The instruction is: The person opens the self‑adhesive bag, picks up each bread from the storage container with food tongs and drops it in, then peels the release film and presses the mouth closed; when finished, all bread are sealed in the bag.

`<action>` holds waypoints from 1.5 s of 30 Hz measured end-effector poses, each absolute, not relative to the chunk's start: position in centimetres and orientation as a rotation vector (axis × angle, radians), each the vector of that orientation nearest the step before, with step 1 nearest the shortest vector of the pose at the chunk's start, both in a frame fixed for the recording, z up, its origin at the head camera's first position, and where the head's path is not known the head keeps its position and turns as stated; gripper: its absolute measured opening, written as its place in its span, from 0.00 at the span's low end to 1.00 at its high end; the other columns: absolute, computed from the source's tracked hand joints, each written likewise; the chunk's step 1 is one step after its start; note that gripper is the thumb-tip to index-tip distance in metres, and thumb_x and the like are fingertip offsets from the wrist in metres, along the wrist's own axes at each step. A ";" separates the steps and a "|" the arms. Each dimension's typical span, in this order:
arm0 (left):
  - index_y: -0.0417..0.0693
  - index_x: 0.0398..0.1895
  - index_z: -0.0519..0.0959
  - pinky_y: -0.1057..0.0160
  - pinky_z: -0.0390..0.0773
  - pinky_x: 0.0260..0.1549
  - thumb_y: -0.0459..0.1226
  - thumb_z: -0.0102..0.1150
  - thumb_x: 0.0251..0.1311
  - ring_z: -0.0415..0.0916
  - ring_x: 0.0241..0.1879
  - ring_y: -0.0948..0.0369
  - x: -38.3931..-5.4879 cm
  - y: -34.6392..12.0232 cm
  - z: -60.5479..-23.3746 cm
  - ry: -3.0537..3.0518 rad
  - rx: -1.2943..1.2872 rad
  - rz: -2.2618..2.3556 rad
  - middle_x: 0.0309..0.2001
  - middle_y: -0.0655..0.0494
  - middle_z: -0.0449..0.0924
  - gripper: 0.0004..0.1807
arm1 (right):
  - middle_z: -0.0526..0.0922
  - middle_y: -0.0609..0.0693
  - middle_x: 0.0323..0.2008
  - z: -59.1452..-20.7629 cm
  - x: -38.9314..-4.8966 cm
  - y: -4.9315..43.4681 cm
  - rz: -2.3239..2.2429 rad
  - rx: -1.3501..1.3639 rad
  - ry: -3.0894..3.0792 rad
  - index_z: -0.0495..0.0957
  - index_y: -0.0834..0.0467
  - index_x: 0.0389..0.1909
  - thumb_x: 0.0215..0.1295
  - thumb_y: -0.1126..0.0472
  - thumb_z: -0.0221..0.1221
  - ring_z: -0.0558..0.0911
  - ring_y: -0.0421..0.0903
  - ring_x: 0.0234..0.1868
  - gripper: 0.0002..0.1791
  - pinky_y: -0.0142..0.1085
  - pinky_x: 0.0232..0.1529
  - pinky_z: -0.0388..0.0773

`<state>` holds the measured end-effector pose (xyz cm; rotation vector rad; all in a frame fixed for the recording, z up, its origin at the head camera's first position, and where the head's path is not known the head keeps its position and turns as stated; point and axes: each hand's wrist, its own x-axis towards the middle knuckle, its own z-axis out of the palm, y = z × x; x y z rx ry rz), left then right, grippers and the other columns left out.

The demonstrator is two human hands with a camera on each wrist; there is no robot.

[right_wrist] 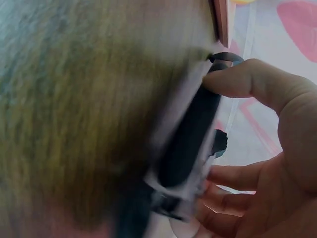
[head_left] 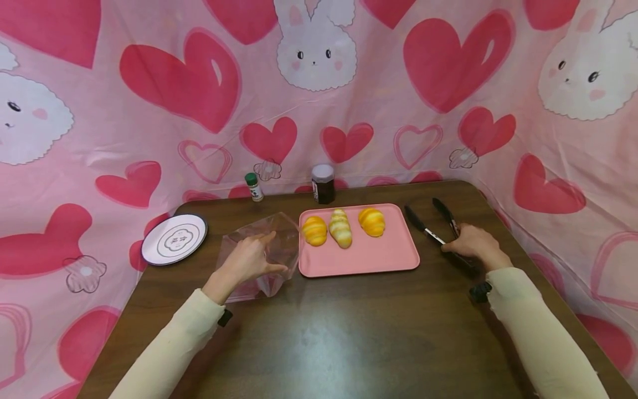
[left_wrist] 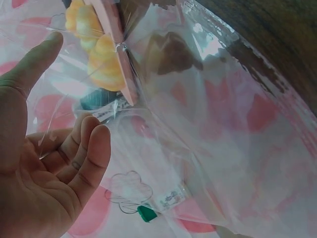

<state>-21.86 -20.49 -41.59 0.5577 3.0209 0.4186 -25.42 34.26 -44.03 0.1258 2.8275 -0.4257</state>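
In the head view my left hand [head_left: 249, 259] is at a clear plastic bag [head_left: 284, 238], thumb and forefinger spread apart. The left wrist view shows the hand's [left_wrist: 54, 163] other fingers loosely bent beside the bag's film [left_wrist: 198, 129], pinching nothing. My right hand [head_left: 476, 244] grips black-and-silver tongs [head_left: 432, 235] at the table's right side. Up close, the right hand's [right_wrist: 267, 144] thumb lies along one black arm of the tongs [right_wrist: 190, 134], with fingers on the other side. The tongs' two tips stand apart.
Beside the bag, a pink tray [head_left: 369, 260] bears three croissant-shaped breads [head_left: 340, 228]. A white plate [head_left: 149, 249] is at the left edge. Along the back stand a green-capped shaker [head_left: 255, 188] and a dark jar [head_left: 324, 185]. A patterned pink cloth [head_left: 309, 111] hangs behind the brown table [head_left: 324, 343].
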 end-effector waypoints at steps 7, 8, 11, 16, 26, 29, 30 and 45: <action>0.44 0.72 0.67 0.58 0.86 0.40 0.65 0.73 0.42 0.73 0.28 0.63 -21.8 -20.6 -41.6 3.021 0.558 0.413 0.30 0.60 0.77 0.57 | 0.69 0.81 0.57 -44.4 -25.6 34.7 -0.499 0.091 2.892 0.62 0.76 0.64 0.57 0.36 0.62 0.70 0.79 0.55 0.51 0.70 0.52 0.69; 0.44 0.72 0.67 0.58 0.86 0.40 0.65 0.73 0.42 0.73 0.28 0.63 -21.8 -20.6 -41.6 3.019 0.556 0.415 0.30 0.60 0.77 0.57 | 0.69 0.81 0.57 -44.4 -25.6 34.8 -0.506 0.091 2.899 0.62 0.76 0.64 0.57 0.35 0.62 0.70 0.79 0.55 0.52 0.70 0.52 0.69; 0.44 0.72 0.68 0.58 0.86 0.39 0.64 0.74 0.42 0.73 0.27 0.63 -21.9 -20.6 -41.5 3.018 0.558 0.414 0.30 0.59 0.77 0.56 | 0.69 0.80 0.56 -44.3 -25.6 34.9 -0.515 0.109 2.920 0.61 0.76 0.64 0.57 0.31 0.61 0.70 0.79 0.55 0.55 0.70 0.53 0.70; 0.44 0.72 0.68 0.55 0.86 0.43 0.64 0.74 0.42 0.75 0.29 0.62 -21.9 -20.6 -41.5 3.030 0.560 0.400 0.34 0.56 0.81 0.56 | 0.70 0.78 0.57 -44.1 -25.5 35.0 -0.518 0.154 2.939 0.62 0.73 0.65 0.55 0.25 0.59 0.72 0.77 0.53 0.58 0.69 0.49 0.71; 0.44 0.72 0.67 0.53 0.86 0.45 0.64 0.74 0.42 0.75 0.30 0.62 -21.9 -20.6 -41.5 3.026 0.543 0.410 0.35 0.55 0.81 0.56 | 0.70 0.77 0.61 -43.3 -24.9 34.8 -0.497 0.116 3.000 0.62 0.67 0.68 0.54 0.20 0.54 0.71 0.78 0.56 0.59 0.71 0.47 0.70; 0.43 0.72 0.67 0.58 0.86 0.39 0.64 0.74 0.43 0.73 0.27 0.62 -21.9 -20.6 -41.5 3.021 0.541 0.418 0.31 0.58 0.78 0.56 | 0.70 0.76 0.61 -42.6 -24.9 34.4 -0.488 0.079 3.025 0.62 0.66 0.69 0.56 0.21 0.53 0.71 0.77 0.56 0.58 0.71 0.48 0.70; 0.43 0.72 0.67 0.59 0.86 0.37 0.64 0.74 0.43 0.73 0.27 0.62 -21.9 -20.5 -41.5 3.020 0.542 0.416 0.30 0.58 0.77 0.56 | 0.70 0.76 0.61 -42.4 -24.9 34.2 -0.486 0.068 3.028 0.62 0.66 0.69 0.56 0.21 0.53 0.71 0.77 0.57 0.58 0.71 0.48 0.70; 0.41 0.70 0.69 0.51 0.85 0.47 0.64 0.74 0.43 0.74 0.29 0.61 -21.9 -20.7 -41.7 3.051 0.556 0.371 0.34 0.55 0.80 0.55 | 0.78 0.67 0.58 -39.3 -25.0 27.8 -0.507 -0.215 3.093 0.69 0.57 0.69 0.56 0.29 0.62 0.78 0.71 0.53 0.48 0.66 0.42 0.75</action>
